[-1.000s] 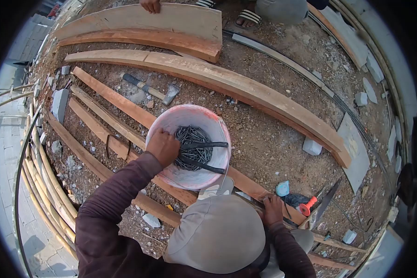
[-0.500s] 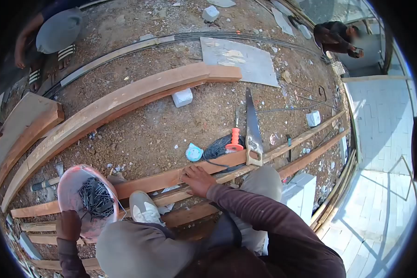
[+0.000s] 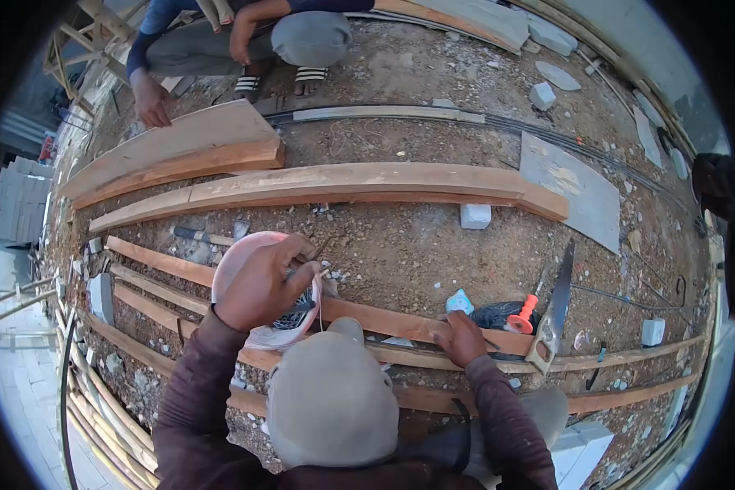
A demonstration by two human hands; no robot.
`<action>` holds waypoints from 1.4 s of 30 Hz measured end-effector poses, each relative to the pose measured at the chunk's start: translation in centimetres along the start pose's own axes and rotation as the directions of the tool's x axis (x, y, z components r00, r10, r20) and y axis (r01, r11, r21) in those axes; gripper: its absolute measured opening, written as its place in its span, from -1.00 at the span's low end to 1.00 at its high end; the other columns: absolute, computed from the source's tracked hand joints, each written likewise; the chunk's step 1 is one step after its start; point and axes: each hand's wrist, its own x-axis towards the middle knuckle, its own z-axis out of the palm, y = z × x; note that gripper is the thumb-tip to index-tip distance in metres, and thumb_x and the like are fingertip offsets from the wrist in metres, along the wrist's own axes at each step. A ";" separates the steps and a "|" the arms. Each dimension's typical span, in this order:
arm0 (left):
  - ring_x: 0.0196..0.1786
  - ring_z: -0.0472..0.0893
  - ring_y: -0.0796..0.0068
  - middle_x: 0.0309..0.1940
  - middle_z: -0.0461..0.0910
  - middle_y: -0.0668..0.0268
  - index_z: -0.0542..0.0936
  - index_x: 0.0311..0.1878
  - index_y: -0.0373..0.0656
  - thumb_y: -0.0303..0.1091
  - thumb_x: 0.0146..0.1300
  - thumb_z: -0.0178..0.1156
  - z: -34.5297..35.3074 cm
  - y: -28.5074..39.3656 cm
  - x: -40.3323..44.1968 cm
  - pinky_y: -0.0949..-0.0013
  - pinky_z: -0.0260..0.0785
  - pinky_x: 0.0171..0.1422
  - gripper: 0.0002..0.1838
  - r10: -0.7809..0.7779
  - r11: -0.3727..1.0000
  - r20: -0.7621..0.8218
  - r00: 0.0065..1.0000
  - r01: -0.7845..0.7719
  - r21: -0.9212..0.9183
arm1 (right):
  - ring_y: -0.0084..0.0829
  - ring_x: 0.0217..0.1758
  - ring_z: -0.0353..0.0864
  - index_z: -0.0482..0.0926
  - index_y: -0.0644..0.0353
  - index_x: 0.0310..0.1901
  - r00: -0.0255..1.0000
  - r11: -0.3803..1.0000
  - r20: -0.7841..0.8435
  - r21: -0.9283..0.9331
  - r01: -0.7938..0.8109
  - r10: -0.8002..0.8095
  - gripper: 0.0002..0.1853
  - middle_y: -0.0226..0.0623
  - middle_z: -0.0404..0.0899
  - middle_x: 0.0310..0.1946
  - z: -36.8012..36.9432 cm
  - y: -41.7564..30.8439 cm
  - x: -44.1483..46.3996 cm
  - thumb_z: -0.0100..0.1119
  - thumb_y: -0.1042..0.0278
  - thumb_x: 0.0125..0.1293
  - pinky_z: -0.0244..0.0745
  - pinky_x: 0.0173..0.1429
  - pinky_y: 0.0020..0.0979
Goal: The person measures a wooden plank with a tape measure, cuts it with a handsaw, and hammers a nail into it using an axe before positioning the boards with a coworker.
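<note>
Above the pink-white bucket (image 3: 229, 263), my left hand (image 3: 265, 282) is raised with thumb and fingers pinched; what sits between the fingertips is too small to make out. Nails and a dark tool handle show partly inside the bucket, behind the hand. My right hand (image 3: 464, 339) is closed around the upper edge of a long reddish wooden board (image 3: 384, 320). To its right lie a light-blue tape measure (image 3: 459, 301), a dark bundle (image 3: 492, 315), a red-orange handle (image 3: 524, 314) and a handsaw (image 3: 557, 306), whose grip overlaps the boards.
A hammer (image 3: 202, 235) lies behind the bucket. Beyond it are a long curved beam (image 3: 343, 181), a shorter curved piece (image 3: 180, 147), a white block (image 3: 475, 216) and a flat panel (image 3: 576, 192). At the top, a co-worker squats, one hand (image 3: 149, 98) at the shorter piece.
My left hand has come up out of the bucket, fingers pinched. My right hand remains on the board. The view has swung right, then back left.
</note>
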 end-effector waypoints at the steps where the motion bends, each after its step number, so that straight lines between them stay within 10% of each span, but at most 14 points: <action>1: -0.27 0.60 0.19 -0.36 0.59 0.13 0.57 -0.18 -0.26 -0.39 0.32 0.28 0.0 -0.2 -0.5 0.27 0.45 -0.11 -0.85 0.076 0.996 -0.015 0.997 -0.076 0.044 | 0.12 0.08 0.55 0.54 0.33 -0.01 0.991 0.997 -0.107 0.001 0.074 -0.074 -0.52 0.08 0.56 -0.05 0.6 1.7 0.4 0.44 0.17 0.17 0.48 0.15 -0.05; 10: -0.28 0.57 0.57 -0.37 0.61 0.29 0.56 -0.12 -0.32 -0.41 0.39 0.25 0.4 -11.1 -11.5 0.41 0.46 -0.16 -0.84 -0.508 0.800 -0.259 0.821 0.339 -0.495 | -0.24 -0.20 0.71 0.59 0.31 -0.12 0.989 0.987 -0.121 0.149 -0.064 0.083 -0.67 -0.11 0.69 -0.23 1.9 2.7 2.8 0.44 0.33 0.16 0.60 -0.04 -0.26; 14: -0.24 0.63 0.44 -0.32 0.64 0.24 0.59 -0.12 -0.31 -0.39 0.38 0.24 -4.5 -19.8 -10.6 0.34 0.49 -0.10 -0.83 -0.534 0.845 -0.406 0.741 0.449 -0.291 | -0.32 -0.21 0.73 0.59 0.33 -0.13 0.992 0.974 -0.069 0.210 -0.086 0.102 -0.70 -0.13 0.71 -0.24 3.2 1.0 5.0 0.43 0.34 0.19 0.62 -0.05 -0.30; 16: -0.10 0.64 0.27 -0.23 0.66 0.32 0.63 -0.14 -0.22 -0.40 0.34 0.24 -5.8 -27.8 -9.3 0.20 0.48 0.02 -0.89 -0.220 0.862 -0.485 0.846 0.402 0.310 | -0.34 -0.21 0.74 0.58 0.33 -0.14 0.992 0.963 -0.048 0.248 -0.102 0.117 -0.72 -0.14 0.72 -0.23 3.6 0.0 5.6 0.41 0.37 0.21 0.63 -0.04 -0.32; 24: 0.67 -0.05 0.03 0.61 0.11 0.19 0.74 0.01 0.02 -0.13 0.40 0.00 -1.1 -42.0 -4.4 0.01 -0.10 0.69 -0.64 -0.542 0.684 0.271 0.795 0.230 0.692 | -0.20 -0.19 0.75 0.56 0.31 -0.10 0.994 0.994 0.018 -0.012 -0.110 0.110 -0.65 -0.09 0.72 -0.21 1.9 0.3 5.4 0.44 0.31 0.18 0.65 -0.06 -0.25; 33: 0.18 0.47 -0.09 0.04 0.46 0.01 0.66 -0.15 -0.14 -0.40 0.16 0.25 0.3 -45.6 -5.6 -0.02 0.41 0.22 -0.82 -0.268 0.803 0.293 0.918 0.044 0.595 | 0.05 0.02 0.64 0.55 0.25 0.03 0.974 0.978 0.092 -0.029 -0.206 0.208 -0.54 -0.02 0.61 -0.04 0.8 0.7 4.8 0.35 0.07 0.25 0.55 0.07 -0.07; 42: 0.04 0.54 -0.28 0.08 0.42 -0.11 0.48 0.03 -0.19 -0.43 0.43 0.02 -4.0 -42.3 -10.4 -0.14 0.41 0.04 -0.83 -0.405 0.820 0.046 0.913 0.340 0.461 | 0.07 0.03 0.61 0.51 0.23 0.07 0.982 0.982 -0.046 0.040 -0.183 0.184 -0.54 -0.01 0.57 -0.03 0.4 1.8 2.8 0.32 0.08 0.29 0.54 0.09 -0.03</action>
